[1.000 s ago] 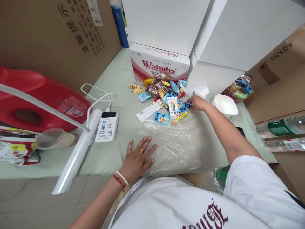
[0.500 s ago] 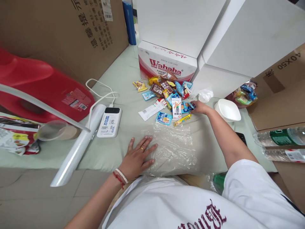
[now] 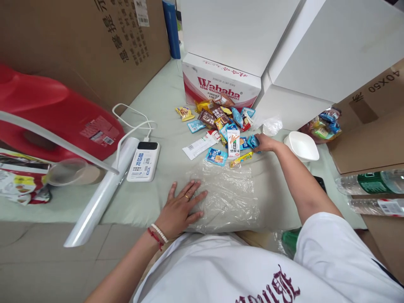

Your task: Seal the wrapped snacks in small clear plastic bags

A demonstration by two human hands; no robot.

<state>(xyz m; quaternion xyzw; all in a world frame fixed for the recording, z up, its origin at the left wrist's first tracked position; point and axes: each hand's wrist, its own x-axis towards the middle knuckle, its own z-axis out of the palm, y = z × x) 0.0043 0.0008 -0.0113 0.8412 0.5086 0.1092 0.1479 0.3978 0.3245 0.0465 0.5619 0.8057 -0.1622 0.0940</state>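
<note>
My left hand (image 3: 180,206) lies flat with its fingers spread, the fingertips resting on the edge of a clear plastic bag (image 3: 232,198). At the right side of a pile of wrapped snacks (image 3: 217,115), my right hand (image 3: 265,143) has its fingers closed on a blue snack packet (image 3: 253,141). Part of that packet is hidden by the fingers. Near it lie a white packet with a picture of sticks (image 3: 234,143), a yellow wrapped bar (image 3: 241,160) and a flat blue packet (image 3: 216,156).
A Wahaha carton (image 3: 221,82) stands behind the pile. To the right are a white bowl (image 3: 302,146), a bag of snacks (image 3: 323,125) and plastic bottles (image 3: 374,183). A power bank (image 3: 143,162), a plastic roll (image 3: 101,193) and a red jug (image 3: 59,113) sit left.
My right hand has drawn the blue packet slightly up, and more of the packet shows beside the fingers. My left hand stays flat on the bag's edge.
</note>
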